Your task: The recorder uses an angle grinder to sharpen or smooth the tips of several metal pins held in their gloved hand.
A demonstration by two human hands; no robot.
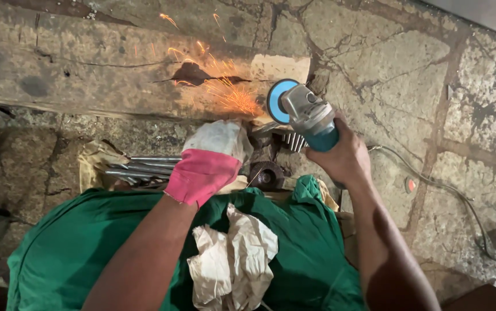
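Orange sparks (225, 92) off my teal angle grinder (304, 115), right hand (346, 158) wrapped tight on it, gloved left hand (210, 161) clamping a hidden workpiece; I'd keep disc steady, pressure light.

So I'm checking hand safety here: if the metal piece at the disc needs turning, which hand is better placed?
Probably the left hand: it wears a glove and already rests on the metal piece beside the sparks. The bare right hand is wrapped around the grinder.

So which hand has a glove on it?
The left hand wears a white and pink glove and presses down near the metal rods. The right hand is bare and grips the teal angle grinder.
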